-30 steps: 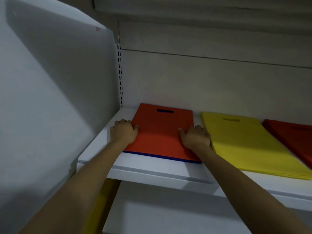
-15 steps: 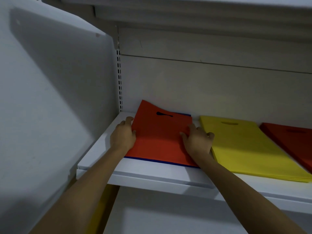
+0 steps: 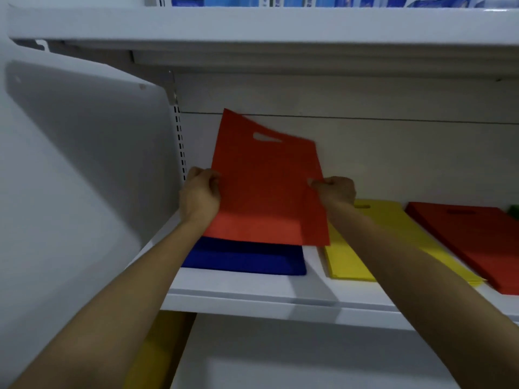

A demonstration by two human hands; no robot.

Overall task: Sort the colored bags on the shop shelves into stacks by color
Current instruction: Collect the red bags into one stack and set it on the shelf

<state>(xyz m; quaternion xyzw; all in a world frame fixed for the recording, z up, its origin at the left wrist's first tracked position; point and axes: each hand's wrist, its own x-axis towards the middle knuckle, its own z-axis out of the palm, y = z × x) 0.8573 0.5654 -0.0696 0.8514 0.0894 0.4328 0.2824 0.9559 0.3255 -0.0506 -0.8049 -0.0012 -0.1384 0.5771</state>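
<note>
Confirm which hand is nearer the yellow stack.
Right. The right hand pinches the red bag's right edge, close over the yellow stack's back end. The left hand grips the opposite edge, above the blue stack.

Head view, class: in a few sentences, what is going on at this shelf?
A person pinches a red bag by its side edges, left hand and right hand, holding it tilted above the blue bags on the shelf. To the right lie a yellow stack and a red stack, where it presumably belongs.

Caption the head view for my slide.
Left hand and right hand hold a red bag above a blue stack; yellow stack, red stack alongside.
</note>
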